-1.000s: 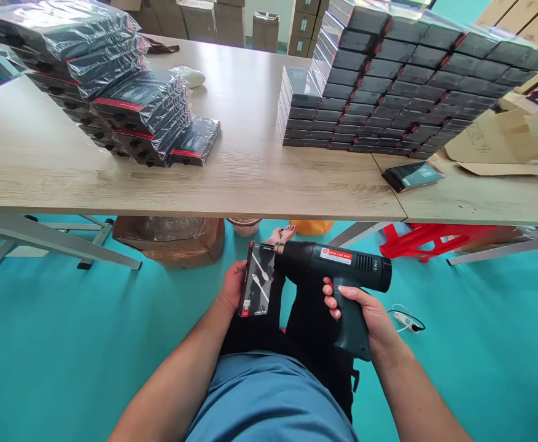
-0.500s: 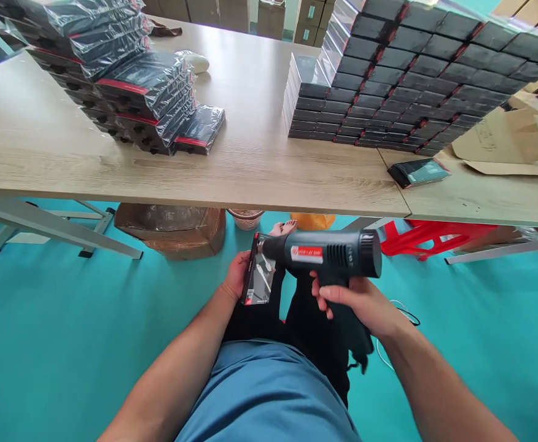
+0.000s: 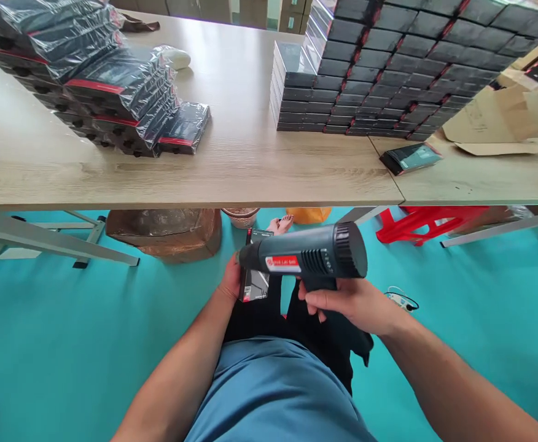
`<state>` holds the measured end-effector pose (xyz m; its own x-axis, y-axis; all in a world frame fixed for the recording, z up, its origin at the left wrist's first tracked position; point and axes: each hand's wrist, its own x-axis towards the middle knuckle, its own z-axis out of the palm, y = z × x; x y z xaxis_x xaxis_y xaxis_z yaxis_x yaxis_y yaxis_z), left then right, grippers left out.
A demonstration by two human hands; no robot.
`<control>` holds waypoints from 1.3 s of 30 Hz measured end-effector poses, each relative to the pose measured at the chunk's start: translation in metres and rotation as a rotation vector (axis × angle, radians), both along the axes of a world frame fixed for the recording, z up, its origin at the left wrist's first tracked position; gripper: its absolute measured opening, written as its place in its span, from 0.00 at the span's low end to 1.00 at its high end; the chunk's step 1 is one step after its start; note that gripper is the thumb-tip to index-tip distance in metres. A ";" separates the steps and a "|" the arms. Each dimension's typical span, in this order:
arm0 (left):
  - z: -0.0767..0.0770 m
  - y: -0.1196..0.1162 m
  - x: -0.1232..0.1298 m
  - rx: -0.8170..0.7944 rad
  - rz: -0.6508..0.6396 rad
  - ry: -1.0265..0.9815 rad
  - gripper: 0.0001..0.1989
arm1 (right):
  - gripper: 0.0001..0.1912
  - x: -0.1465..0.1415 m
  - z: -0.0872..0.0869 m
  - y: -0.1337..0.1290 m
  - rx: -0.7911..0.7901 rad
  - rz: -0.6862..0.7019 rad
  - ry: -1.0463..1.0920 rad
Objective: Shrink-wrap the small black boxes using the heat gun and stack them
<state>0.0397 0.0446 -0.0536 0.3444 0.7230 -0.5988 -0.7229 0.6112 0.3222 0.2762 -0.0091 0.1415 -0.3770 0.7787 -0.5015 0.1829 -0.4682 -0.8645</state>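
My right hand (image 3: pixel 345 302) is wrapped round the handle of a dark heat gun (image 3: pixel 310 255) with a red and white label. Its nozzle points left, over the upper part of a flat black box (image 3: pixel 257 285) with a pale cable pictured on its front. My left hand (image 3: pixel 233 279) grips that box by its left edge, above my lap. The nozzle covers part of the box and of my left fingers; whether it touches them I cannot tell.
On the wooden table (image 3: pixel 250 178) stand a stack of film-wrapped boxes (image 3: pixel 126 86) at left and a tall stack of black boxes (image 3: pixel 389 80) at right. One box (image 3: pixel 411 158) lies near the front edge. Below are a brown carton (image 3: pixel 167 236) and a red plastic stool (image 3: pixel 428 222).
The heat gun has moved left, its nozzle now reaching across the box to its left edge. My left hand still holds the box. The view has shifted slightly.
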 end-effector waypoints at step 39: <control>0.003 0.007 -0.021 0.121 0.285 -0.055 0.28 | 0.12 0.008 -0.039 -0.047 -0.177 0.020 0.118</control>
<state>0.0183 0.0513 -0.0507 0.1473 0.8600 -0.4886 -0.8781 0.3411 0.3356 0.2847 -0.0556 0.1028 -0.4558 0.6738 -0.5815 0.0967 -0.6120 -0.7849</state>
